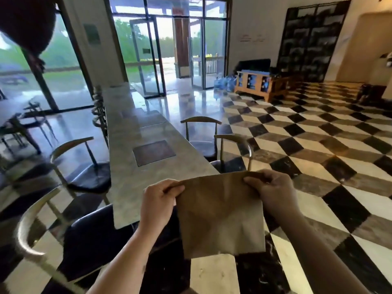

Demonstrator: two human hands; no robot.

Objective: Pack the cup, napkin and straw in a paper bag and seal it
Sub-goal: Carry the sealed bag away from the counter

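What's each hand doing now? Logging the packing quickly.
Left hand: closed, pinching the paper bag at its top left corner.
Right hand: closed on its top right corner.

There is one brown paper bag (220,213), and two bare hands show, the left hand (158,200) and the right hand (272,190). One long marble table (135,132) runs away from the camera, with one dark square inset panel (153,152) in its top. One wooden cabinet (257,83) stands by the far wall. Chairs line both sides of the table; those farther off blur together, so their number cannot be told.
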